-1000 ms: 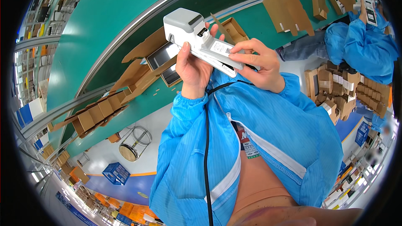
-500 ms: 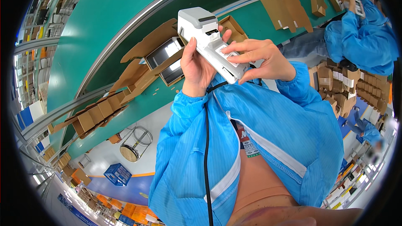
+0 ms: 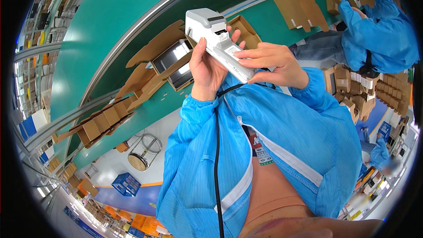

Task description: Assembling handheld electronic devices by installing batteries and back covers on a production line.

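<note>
A white and grey handheld payment terminal is held up above the workbench, its bulky end pointing away and its slim end toward my chest. My left hand wraps round it from the left, thumb along the near side, with fingertips showing past the far side. My right hand grips the slim end; its fingers lie on the labelled face and the thumb is at the end edge. Behind my left hand, an open cardboard box holds dark-screened devices.
Another open carton lies just beyond my hands. Folded cardboard inserts line the bench's left part; tall open boxes stand at the far right. A co-worker in blue is at the right. A round stool and a blue crate are on the floor.
The dark gap at the terminal's slim end no longer shows. My right hand has shifted slightly left along it. The co-worker has lowered a white device toward a box.
</note>
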A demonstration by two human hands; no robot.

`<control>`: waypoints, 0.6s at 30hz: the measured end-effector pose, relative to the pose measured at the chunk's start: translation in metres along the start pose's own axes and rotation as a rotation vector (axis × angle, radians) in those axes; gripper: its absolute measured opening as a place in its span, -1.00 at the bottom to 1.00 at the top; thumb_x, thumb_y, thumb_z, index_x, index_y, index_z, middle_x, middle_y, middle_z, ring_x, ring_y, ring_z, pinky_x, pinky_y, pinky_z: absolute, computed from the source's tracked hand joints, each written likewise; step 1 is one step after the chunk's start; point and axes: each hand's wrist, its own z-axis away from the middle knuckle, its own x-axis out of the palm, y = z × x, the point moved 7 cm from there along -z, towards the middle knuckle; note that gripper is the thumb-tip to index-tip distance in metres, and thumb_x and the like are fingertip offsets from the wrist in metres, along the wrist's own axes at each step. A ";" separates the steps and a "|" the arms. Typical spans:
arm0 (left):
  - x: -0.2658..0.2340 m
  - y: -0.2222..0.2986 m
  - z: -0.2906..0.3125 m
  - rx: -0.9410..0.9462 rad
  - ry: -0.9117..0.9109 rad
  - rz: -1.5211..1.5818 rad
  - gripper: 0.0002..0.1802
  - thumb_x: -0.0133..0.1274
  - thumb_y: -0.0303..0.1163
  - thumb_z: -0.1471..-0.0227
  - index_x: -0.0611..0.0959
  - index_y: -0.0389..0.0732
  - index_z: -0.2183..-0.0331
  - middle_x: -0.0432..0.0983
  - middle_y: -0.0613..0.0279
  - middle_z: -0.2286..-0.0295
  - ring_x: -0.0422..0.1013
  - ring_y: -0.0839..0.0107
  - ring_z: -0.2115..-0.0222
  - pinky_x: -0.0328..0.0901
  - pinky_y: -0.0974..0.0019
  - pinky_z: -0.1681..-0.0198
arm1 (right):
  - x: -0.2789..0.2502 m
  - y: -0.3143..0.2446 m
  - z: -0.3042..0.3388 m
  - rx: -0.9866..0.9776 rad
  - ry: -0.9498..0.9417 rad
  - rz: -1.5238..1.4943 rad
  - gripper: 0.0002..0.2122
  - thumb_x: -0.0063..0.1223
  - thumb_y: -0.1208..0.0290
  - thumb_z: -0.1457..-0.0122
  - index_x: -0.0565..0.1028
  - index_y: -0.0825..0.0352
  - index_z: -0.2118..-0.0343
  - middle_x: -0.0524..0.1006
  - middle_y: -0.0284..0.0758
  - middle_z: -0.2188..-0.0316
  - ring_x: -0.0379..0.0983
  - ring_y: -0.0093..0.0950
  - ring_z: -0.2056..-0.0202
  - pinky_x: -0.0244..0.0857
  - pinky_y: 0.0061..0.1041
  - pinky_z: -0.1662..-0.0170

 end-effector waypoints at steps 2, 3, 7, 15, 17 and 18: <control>-0.002 -0.002 -0.002 0.002 0.003 0.000 -0.23 -0.04 0.00 -0.34 0.21 -0.27 -0.36 0.38 -0.14 -0.17 0.32 -0.09 -0.26 0.29 -0.29 -0.31 | 0.000 0.002 -0.001 0.007 -0.003 0.000 -0.52 0.55 0.25 0.12 0.74 0.30 0.08 0.70 -0.26 -0.02 0.37 -0.47 0.42 0.31 -0.51 0.34; -0.004 -0.005 -0.002 -0.017 0.005 0.009 -0.19 -0.05 0.03 -0.33 0.18 -0.24 -0.38 0.35 -0.15 -0.21 0.28 -0.13 -0.29 0.24 -0.32 -0.33 | 0.001 0.003 -0.001 0.006 -0.006 -0.011 -0.52 0.55 0.24 0.13 0.74 0.30 0.09 0.70 -0.25 -0.02 0.41 -0.47 0.41 0.33 -0.51 0.33; -0.010 -0.014 0.000 -0.054 0.009 0.051 -0.16 -0.08 0.07 -0.34 0.14 -0.21 -0.41 0.32 -0.15 -0.24 0.24 -0.14 -0.31 0.19 -0.34 -0.36 | 0.011 0.013 0.003 0.002 -0.006 -0.159 -0.50 0.55 0.20 0.15 0.75 0.29 0.09 0.68 -0.20 -0.04 0.53 -0.44 0.35 0.42 -0.51 0.30; -0.015 -0.021 0.001 -0.077 0.037 0.059 -0.16 -0.10 0.09 -0.35 0.15 -0.21 -0.41 0.34 -0.15 -0.22 0.25 -0.14 -0.30 0.19 -0.33 -0.36 | 0.021 0.031 0.017 0.109 0.030 -0.372 -0.54 0.57 0.31 0.09 0.73 0.33 0.08 0.64 -0.07 -0.08 0.65 -0.30 0.02 0.53 -0.42 0.00; -0.017 -0.021 0.002 -0.080 0.040 0.059 -0.17 -0.09 0.09 -0.35 0.16 -0.22 -0.41 0.34 -0.15 -0.21 0.26 -0.15 -0.29 0.20 -0.32 -0.36 | 0.025 0.033 0.020 0.135 0.018 -0.380 -0.54 0.58 0.33 0.08 0.73 0.35 0.07 0.62 -0.03 -0.10 0.64 -0.26 -0.04 0.52 -0.39 -0.06; -0.016 -0.021 0.002 -0.079 0.023 0.071 -0.17 -0.08 0.08 -0.34 0.17 -0.21 -0.41 0.34 -0.15 -0.22 0.25 -0.15 -0.30 0.20 -0.32 -0.36 | 0.026 0.031 0.020 0.145 0.060 -0.421 -0.54 0.56 0.34 0.04 0.71 0.39 0.05 0.63 -0.05 -0.08 0.63 -0.31 -0.04 0.48 -0.42 -0.09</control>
